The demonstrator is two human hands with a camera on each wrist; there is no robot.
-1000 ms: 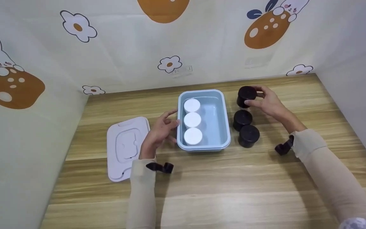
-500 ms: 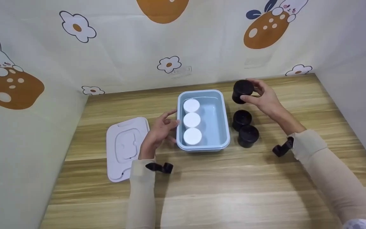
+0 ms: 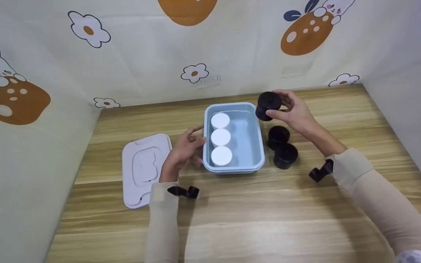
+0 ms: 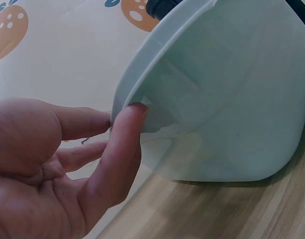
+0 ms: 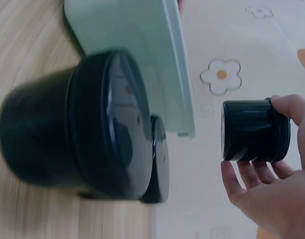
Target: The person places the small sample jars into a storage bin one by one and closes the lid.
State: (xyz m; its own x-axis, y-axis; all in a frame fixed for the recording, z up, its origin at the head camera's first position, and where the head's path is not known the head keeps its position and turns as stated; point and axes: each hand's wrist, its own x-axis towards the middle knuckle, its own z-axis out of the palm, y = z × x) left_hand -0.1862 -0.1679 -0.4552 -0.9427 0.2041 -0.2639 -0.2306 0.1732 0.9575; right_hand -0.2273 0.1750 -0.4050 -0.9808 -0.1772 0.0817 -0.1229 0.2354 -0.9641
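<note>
My right hand [image 3: 298, 113] grips a black lidded jar [image 3: 268, 106] beside the far right corner of the light blue tub [image 3: 260, 146]. The jar tilts slightly, fingers behind it and thumb in front; the right wrist view also shows this jar [image 5: 249, 130] in the fingers. At the tub's left side, my left hand [image 3: 183, 151] touches the rim with relaxed, spread fingers. Up close in the left wrist view, its fingertips [image 4: 135, 112] rest at the tub's rim and outer wall. Three white round-topped containers [image 3: 220, 138] stand in a row along the tub's left side.
Two more black jars [image 3: 285, 155] stand close together on the wooden table [image 3: 254, 219], right of the tub. Left of the left hand lies a white lid [image 3: 144, 168]. A patterned backdrop [image 3: 141, 54] rises behind and beside the table.
My right hand has lifted the black jar from behind the other two and carried it left to the tub's far right corner. The left hand and tub have stayed put.
</note>
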